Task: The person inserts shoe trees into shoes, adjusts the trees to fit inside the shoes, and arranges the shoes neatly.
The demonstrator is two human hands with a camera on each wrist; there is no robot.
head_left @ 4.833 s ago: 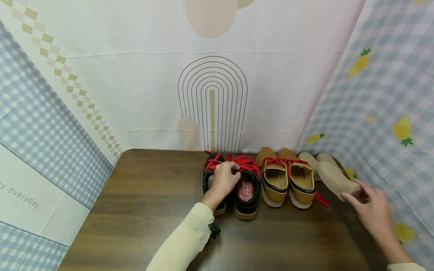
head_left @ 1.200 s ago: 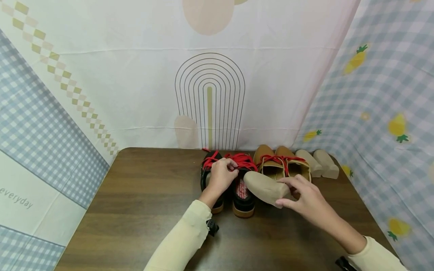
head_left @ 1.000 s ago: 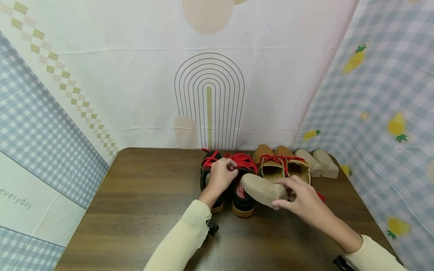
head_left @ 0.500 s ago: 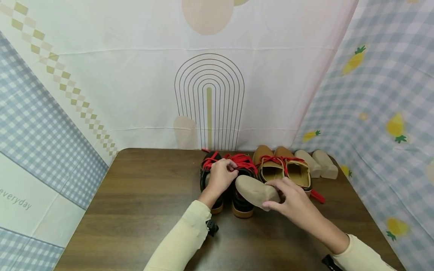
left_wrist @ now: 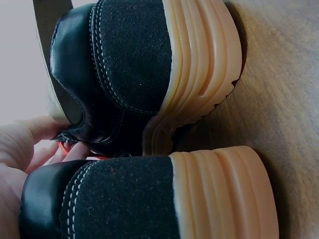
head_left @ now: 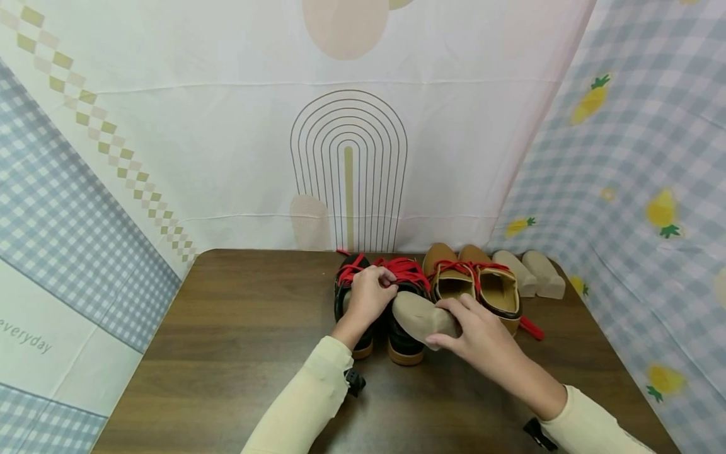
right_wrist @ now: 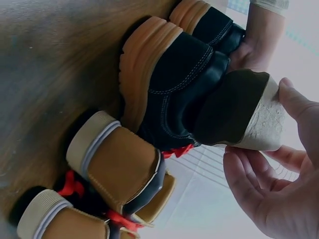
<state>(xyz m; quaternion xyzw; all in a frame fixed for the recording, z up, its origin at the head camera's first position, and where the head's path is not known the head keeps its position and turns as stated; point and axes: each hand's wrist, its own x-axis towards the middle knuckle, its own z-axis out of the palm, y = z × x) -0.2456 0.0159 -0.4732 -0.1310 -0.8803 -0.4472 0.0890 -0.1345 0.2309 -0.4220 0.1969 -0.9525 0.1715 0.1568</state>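
Pinched between the thumb and fingers of my right hand (head_left: 479,334) is a beige moulded shoe form (head_left: 420,315). Its rounded toe end tilts down into the opening of the right-hand black shoe (head_left: 405,350), and its heel end sticks up. My left hand (head_left: 368,296) grips the same shoe by its tongue area, close to the red laces (head_left: 408,271); in the left wrist view the thumb lies at the collar (left_wrist: 70,107) beside the form. The left-hand black shoe (left_wrist: 119,199) stands alongside, partly covered by my left hand, with something beige inside it.
To the right stand two tan shoes (head_left: 499,293) with red laces, one lace end (head_left: 532,328) trailing on the wooden table (head_left: 255,328). Beyond them, two more beige forms (head_left: 543,275) lie at the back right corner. Patterned cloth (head_left: 244,157) hangs behind and at both sides.
My right hand has carried the form leftward from beside the tan shoes to the right-hand black shoe, lately lowering its toe into the opening. My left hand holds its place.
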